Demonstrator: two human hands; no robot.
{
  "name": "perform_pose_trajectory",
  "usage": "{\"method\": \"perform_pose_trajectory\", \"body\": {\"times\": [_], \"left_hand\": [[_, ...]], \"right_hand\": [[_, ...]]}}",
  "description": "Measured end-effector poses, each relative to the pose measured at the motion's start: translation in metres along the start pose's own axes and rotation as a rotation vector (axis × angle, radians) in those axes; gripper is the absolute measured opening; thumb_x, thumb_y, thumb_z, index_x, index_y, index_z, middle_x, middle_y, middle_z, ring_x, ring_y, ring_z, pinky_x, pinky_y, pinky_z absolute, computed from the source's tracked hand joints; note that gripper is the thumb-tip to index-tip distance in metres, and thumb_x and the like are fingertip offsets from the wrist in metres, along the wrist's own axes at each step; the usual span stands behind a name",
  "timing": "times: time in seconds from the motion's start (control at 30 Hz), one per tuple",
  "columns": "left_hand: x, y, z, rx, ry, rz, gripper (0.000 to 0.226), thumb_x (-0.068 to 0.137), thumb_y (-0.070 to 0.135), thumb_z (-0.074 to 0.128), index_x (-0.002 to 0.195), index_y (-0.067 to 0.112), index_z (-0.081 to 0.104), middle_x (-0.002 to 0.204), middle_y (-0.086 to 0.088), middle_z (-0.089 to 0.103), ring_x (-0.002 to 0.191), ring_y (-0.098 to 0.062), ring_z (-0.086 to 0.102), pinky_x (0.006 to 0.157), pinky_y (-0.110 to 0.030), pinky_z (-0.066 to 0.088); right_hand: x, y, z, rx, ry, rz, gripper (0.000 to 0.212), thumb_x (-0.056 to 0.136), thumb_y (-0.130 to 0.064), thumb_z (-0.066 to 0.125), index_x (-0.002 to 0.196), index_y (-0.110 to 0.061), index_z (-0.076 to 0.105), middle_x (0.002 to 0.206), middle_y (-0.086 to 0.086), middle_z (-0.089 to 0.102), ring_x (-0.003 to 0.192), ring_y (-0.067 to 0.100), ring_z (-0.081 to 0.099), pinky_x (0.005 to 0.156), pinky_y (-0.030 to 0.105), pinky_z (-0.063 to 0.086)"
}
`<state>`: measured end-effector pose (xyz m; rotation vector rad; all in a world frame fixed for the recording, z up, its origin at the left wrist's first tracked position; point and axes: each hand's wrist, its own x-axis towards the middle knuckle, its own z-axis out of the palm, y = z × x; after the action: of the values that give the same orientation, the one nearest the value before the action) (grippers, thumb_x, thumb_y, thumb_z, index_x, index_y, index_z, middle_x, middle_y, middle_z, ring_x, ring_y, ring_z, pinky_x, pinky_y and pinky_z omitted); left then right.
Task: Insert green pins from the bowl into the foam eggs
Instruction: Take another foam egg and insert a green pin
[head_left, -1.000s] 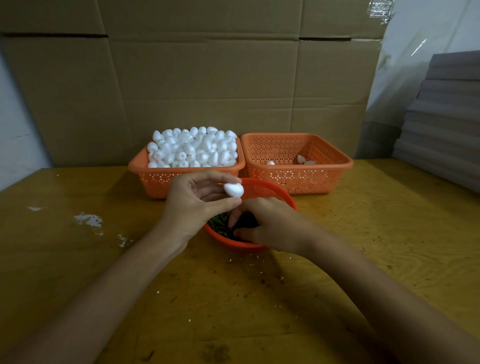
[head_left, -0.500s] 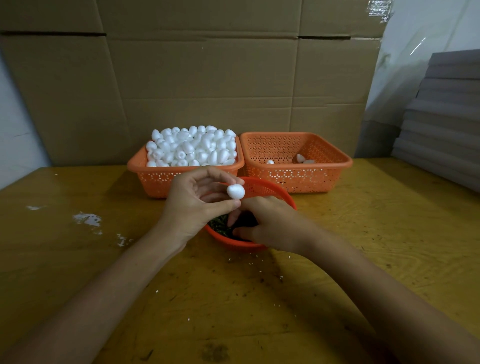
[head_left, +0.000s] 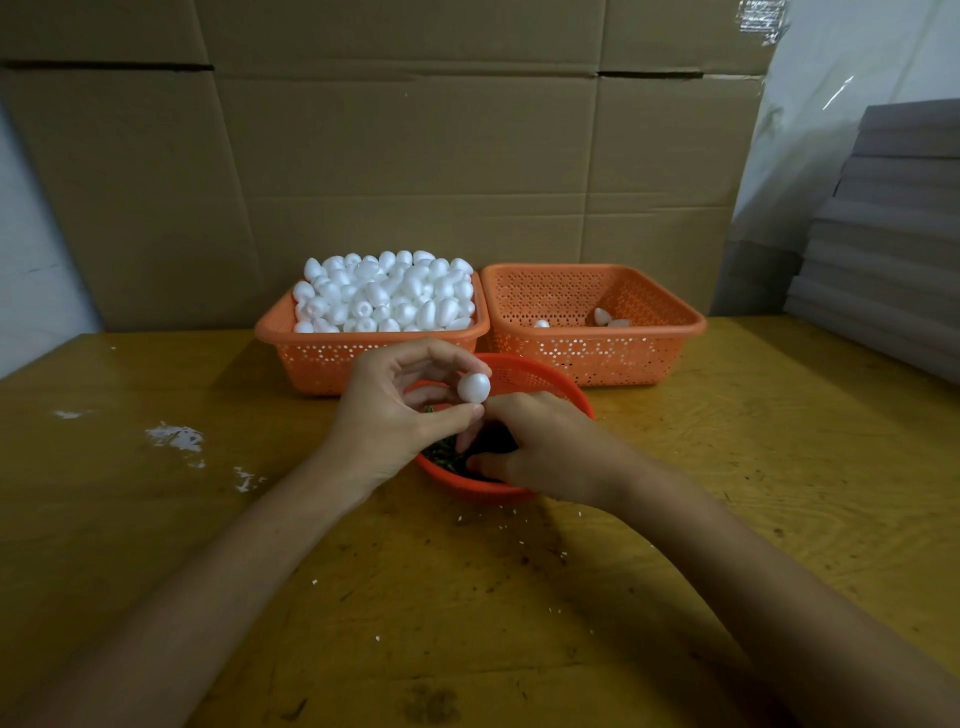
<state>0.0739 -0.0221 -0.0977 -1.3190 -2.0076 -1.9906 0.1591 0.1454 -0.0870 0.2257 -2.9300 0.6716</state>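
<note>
My left hand (head_left: 395, 415) pinches a white foam egg (head_left: 474, 387) between thumb and fingertips, just above the round red bowl (head_left: 540, 376). Dark green pins (head_left: 441, 452) lie in the bowl's bottom left. My right hand (head_left: 540, 447) reaches down into the bowl with curled fingers; what its fingertips hold is hidden. Behind, an orange basket (head_left: 311, 358) is heaped with white foam eggs (head_left: 384, 296). To its right a second orange basket (head_left: 597, 353) holds a few eggs (head_left: 602, 317).
A yellow wooden table (head_left: 727, 467) carries everything, with white crumbs and scuffs (head_left: 174, 436) at left. Cardboard sheets (head_left: 415, 156) stand behind the baskets. A stack of grey boards (head_left: 893, 234) sits at the right rear.
The egg has turned slightly in my left hand's fingers and its rounder end now faces me. My right hand stays in the bowl, barely shifted.
</note>
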Motion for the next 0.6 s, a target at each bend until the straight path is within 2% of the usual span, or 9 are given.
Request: {"method": "perform_pose_trajectory", "body": {"times": [0.23, 0.47, 0.6], "left_hand": [[-0.0002, 0.0016, -0.0002, 0.012, -0.008, -0.003, 0.036, 0.077, -0.013, 0.084, 0.102, 0.012, 0.078, 0.105, -0.005, 0.079, 0.105, -0.023, 0.075, 0.088, -0.030, 0.061], [0.0004, 0.0014, 0.0004, 0.039, -0.003, -0.006, 0.038, 0.075, -0.011, 0.086, 0.103, 0.014, 0.079, 0.100, -0.003, 0.079, 0.094, -0.025, 0.074, 0.083, -0.031, 0.062], [0.0005, 0.0012, -0.0003, 0.048, -0.003, -0.021, 0.037, 0.075, -0.006, 0.089, 0.104, 0.015, 0.080, 0.100, -0.001, 0.079, 0.092, -0.021, 0.073, 0.084, -0.032, 0.063]], "right_hand": [[-0.0005, -0.0005, -0.0002, 0.005, 0.001, 0.004, 0.019, 0.092, -0.019, 0.072, 0.110, -0.025, 0.073, 0.114, -0.010, 0.073, 0.111, 0.016, 0.066, 0.095, 0.042, 0.050], [-0.0005, -0.0008, -0.0003, 0.000, -0.009, 0.011, 0.020, 0.093, -0.020, 0.072, 0.112, -0.025, 0.073, 0.115, -0.006, 0.073, 0.110, 0.018, 0.066, 0.094, 0.044, 0.051], [-0.0010, -0.0008, 0.0000, 0.006, -0.002, 0.013, 0.019, 0.093, -0.020, 0.072, 0.111, -0.025, 0.074, 0.113, -0.008, 0.073, 0.109, 0.017, 0.066, 0.094, 0.043, 0.051]]}}
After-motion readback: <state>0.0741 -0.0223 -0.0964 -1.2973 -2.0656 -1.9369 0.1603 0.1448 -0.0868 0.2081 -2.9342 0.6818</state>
